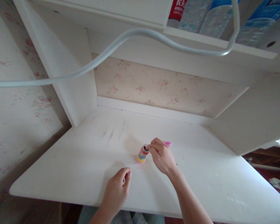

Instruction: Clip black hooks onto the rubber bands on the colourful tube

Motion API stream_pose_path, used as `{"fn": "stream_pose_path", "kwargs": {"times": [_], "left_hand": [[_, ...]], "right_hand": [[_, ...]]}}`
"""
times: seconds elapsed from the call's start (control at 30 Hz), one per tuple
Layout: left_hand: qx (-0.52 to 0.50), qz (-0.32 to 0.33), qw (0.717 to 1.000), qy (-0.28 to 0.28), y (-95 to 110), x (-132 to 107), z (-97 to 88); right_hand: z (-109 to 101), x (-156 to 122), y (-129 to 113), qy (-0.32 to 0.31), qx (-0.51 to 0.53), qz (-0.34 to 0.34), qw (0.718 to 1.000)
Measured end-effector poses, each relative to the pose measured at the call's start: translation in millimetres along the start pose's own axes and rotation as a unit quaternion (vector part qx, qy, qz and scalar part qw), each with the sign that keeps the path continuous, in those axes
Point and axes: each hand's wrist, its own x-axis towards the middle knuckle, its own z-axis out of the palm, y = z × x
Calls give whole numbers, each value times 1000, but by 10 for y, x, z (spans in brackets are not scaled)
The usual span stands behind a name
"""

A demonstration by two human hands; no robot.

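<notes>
A small colourful can [142, 154], pink, blue and yellow with a silver top, stands upright on the white desk [84, 161]. Its top has a dark opening. My right hand [162, 155] reaches over from the right, fingers pinched together at the can's rim by the opening; whatever they hold, if anything, is hidden. Behind those knuckles a bright pink object [168, 144] shows in part, perhaps a lid. Nearer the front edge, my left hand [118, 188] hovers or rests in a loose fist, apart from the can, with nothing visible in it.
A pale cable [140, 32] hangs across the upper view. Above the desk, a shelf [200, 37] holds several plastic bottles [217, 18] with blue and red labels. White side panels [60, 68] and flowered wallpaper [149, 84] enclose the back.
</notes>
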Motion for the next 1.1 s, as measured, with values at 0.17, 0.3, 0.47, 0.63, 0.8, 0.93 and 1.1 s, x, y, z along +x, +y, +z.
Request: {"fn": "stream_pose_path", "kwargs": {"times": [0.17, 0.3, 0.47, 0.63, 0.8, 0.93, 1.1], "left_hand": [[13, 12, 1000, -2, 21, 0, -16], [18, 16, 1000, -12, 26, -6, -24], [18, 20, 1000, -13, 19, -4, -24], [24, 31, 999, -10, 20, 1, -23], [17, 28, 999, -9, -11, 1, -15], [16, 20, 999, -19, -47, -2, 5], [59, 29, 997, -31, -5, 33, 16]], "right_hand": [[-39, -44, -27, -40, -61, -23, 997], [-34, -48, -75, -57, -115, -52, 990], [-54, -55, -83, -56, -108, -51, 991], [-85, -102, -71, -2, -59, -49, 997], [-8, -215, 118, 102, 46, -54, 992], [76, -407, 475, 133, 25, 70, 988], [169, -760, 912, 75, -115, 199, 970]]}}
